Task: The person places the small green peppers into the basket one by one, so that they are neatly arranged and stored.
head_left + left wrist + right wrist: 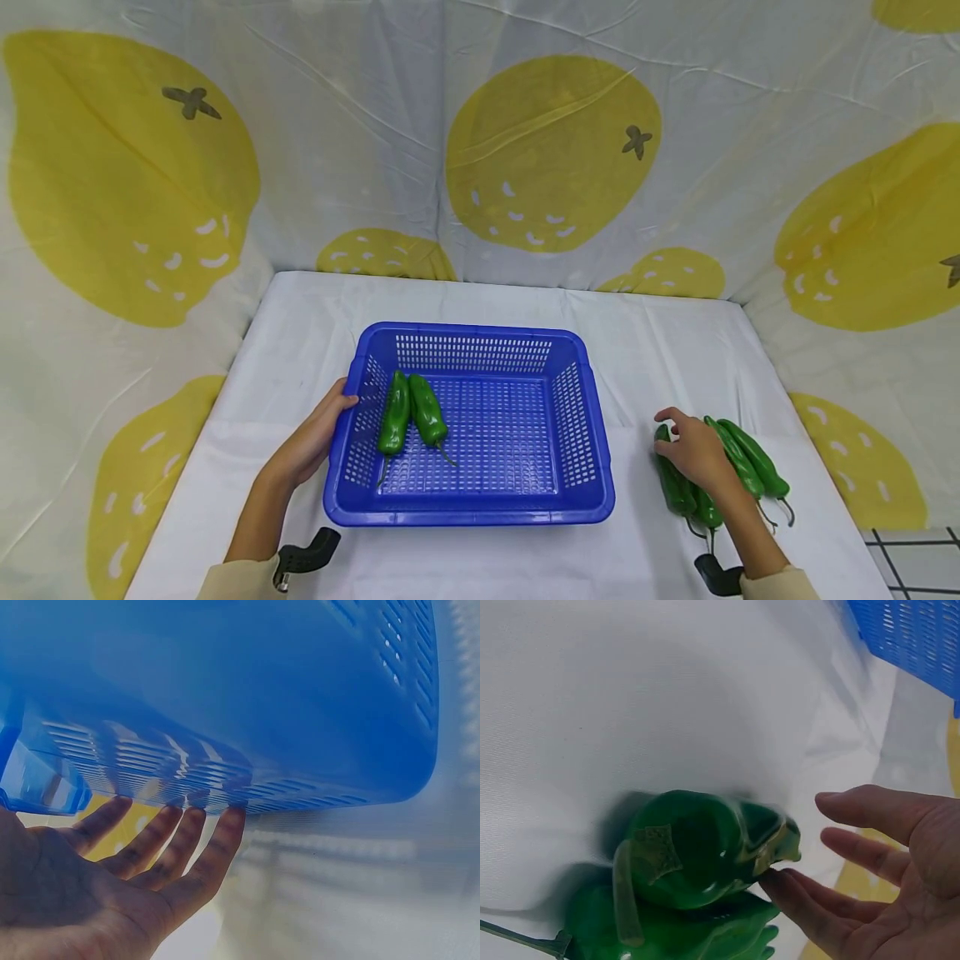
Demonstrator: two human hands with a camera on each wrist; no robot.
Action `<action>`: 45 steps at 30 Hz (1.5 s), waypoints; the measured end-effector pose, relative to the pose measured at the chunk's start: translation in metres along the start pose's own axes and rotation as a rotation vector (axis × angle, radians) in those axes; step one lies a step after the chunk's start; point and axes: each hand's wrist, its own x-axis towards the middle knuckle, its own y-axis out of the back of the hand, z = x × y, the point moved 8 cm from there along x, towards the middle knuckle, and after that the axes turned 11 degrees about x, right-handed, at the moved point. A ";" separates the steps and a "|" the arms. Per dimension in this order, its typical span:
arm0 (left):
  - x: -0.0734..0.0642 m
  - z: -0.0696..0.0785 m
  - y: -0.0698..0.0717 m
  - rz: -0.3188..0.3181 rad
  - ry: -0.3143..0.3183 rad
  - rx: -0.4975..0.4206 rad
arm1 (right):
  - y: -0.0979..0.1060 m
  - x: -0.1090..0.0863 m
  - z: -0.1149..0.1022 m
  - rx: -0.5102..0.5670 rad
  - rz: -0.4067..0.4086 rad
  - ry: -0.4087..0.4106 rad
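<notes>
The blue plastic basket [471, 510] stands mid-table with two green peppers [427, 408] lying side by side in its left part. My left hand [311, 437] grips the basket's left side, thumb at the rim. In the left wrist view, its fingers [187, 859] lie against the outside of the slotted wall. At the right, my right hand [697, 454] reaches over several green peppers [757, 458] on the table. Its thumb and fingers are spread apart in the right wrist view, one fingertip right at the end of the nearest pepper [694, 851].
White cloth covers the table [480, 562]. Behind it and along both sides hangs a curtain [360, 108] printed with yellow lemons. Black wrist mounts [307, 552] sit at both sleeves. Grey tiled floor [911, 562] shows at the lower right.
</notes>
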 end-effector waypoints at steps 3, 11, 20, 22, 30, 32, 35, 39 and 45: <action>0.000 0.000 0.000 0.001 0.001 0.002 | -0.003 -0.001 0.002 -0.034 -0.008 -0.008; 0.000 0.000 0.000 -0.001 -0.009 -0.002 | -0.009 -0.004 0.003 -0.051 -0.019 -0.036; 0.000 -0.001 -0.001 -0.005 -0.010 -0.008 | -0.015 -0.002 0.002 -0.118 -0.005 -0.019; 0.000 -0.001 -0.001 -0.006 -0.011 -0.008 | -0.015 -0.002 0.002 -0.115 0.003 -0.015; 0.000 -0.001 0.000 0.004 -0.003 -0.001 | -0.013 -0.001 0.010 -0.067 0.031 -0.046; 0.000 -0.001 0.000 0.004 -0.005 0.002 | -0.012 -0.002 0.010 -0.056 0.038 -0.045; 0.000 -0.001 0.000 0.004 -0.010 0.005 | -0.008 -0.002 0.008 -0.046 0.052 -0.030; 0.000 -0.001 0.001 0.005 -0.010 0.005 | -0.002 -0.001 0.002 -0.012 0.058 -0.005; 0.000 -0.001 0.000 0.003 -0.014 0.005 | 0.008 0.001 -0.012 0.035 0.053 0.019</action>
